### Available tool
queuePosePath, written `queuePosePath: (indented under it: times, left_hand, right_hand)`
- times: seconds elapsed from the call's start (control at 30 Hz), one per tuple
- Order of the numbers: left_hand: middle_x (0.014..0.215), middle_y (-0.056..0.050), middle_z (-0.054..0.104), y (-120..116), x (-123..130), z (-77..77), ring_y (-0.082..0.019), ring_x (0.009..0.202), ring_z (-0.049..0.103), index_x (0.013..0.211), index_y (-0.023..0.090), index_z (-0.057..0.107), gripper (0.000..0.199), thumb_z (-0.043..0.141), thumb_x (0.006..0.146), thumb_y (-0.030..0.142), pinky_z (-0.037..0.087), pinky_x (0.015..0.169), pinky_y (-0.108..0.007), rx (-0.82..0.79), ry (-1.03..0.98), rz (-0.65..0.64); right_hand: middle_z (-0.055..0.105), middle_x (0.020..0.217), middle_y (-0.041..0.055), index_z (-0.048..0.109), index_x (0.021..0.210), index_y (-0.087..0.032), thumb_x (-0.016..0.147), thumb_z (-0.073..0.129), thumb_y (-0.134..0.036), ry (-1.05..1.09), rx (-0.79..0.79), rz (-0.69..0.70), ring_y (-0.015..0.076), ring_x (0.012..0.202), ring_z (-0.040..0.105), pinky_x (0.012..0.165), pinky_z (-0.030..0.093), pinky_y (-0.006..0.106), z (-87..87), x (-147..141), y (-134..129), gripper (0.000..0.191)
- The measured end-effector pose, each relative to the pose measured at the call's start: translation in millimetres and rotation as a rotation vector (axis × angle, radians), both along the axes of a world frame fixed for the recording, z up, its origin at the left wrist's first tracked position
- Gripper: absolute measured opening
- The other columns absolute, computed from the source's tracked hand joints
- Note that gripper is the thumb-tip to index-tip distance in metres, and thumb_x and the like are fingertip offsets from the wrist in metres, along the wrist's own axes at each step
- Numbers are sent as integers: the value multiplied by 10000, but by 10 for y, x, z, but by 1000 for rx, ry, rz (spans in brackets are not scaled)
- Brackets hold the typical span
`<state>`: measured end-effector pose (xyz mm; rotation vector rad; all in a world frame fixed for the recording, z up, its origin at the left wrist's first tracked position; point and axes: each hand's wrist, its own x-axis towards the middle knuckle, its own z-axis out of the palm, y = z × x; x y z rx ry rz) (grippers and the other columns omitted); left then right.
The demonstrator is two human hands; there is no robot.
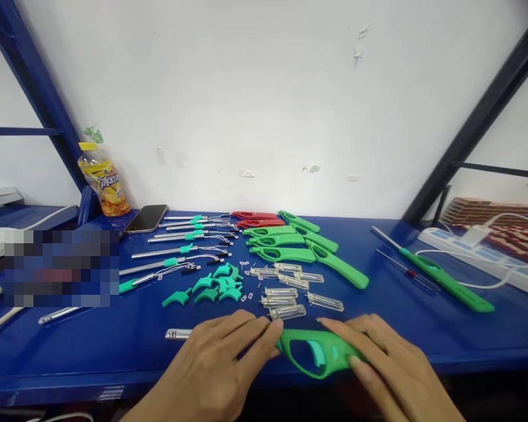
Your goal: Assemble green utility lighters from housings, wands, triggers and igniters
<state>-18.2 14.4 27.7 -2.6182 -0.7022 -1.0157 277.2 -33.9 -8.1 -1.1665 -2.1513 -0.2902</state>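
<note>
A green gas lighter [300, 350] with a teal trigger in its ring lies across the table's front edge. My left hand [220, 357] closes around its front end, where a metal tube [178, 334] sticks out to the left. My right hand [387, 357] grips the handle end between thumb and fingers. Beyond my hands lie several clear fuel tanks [286, 293] and a heap of teal triggers [224, 281]. Behind them are green lighter shells [281, 254] and red shells [259, 223]. Metal tubes with wires [158, 253] lie in a row at left.
A finished-looking green lighter [449, 281] and a thin screwdriver-like rod [409, 272] lie at right, beside a white power strip [484, 252]. A phone [146, 218] and a drink bottle [105, 181] stand back left. Blue frame posts [48, 99] flank the blue table [114, 340].
</note>
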Motion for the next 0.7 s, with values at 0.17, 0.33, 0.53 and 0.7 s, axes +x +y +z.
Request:
queuePosePath:
  times: [0.17,0.33,0.53,0.7]
  left_hand:
    - [975,-73,797,35,-73,-149,-245,781,767,1326,158,616,339,331,1163,243,576,582,-340,-110,159,174]
    - [888,-35,718,-1,4,-129,-255,766,708,960,215,619,219,516,958,21,543,603,-334,-321,403,251]
    - [860,-31,667,-8,106,-186,-251,722,657,946,223,546,228,480,911,7,519,586,-338,-246,494,272]
    - [790,-30,622,-6,114,-266,-265,663,643,890,229,521,227,440,926,19,514,536,-372,-229,449,268]
  right_hand:
    - [768,1095,44,675,1426,-343,1101,522,-391,43,-47,-13,188,937,788,770,659,259,12,-51,35,363]
    - [772,1187,42,676,1439,-368,1049,633,-428,115,-236,-17,204,1008,791,826,663,253,-105,19,12,396]
    - [791,1300,-19,738,1346,-443,1034,605,-551,89,-207,-146,274,1173,777,856,693,311,-218,71,-12,355]
    - [784,1329,-21,739,1353,-434,1047,577,-552,73,-189,-150,283,1218,761,862,693,317,-235,58,-12,366]
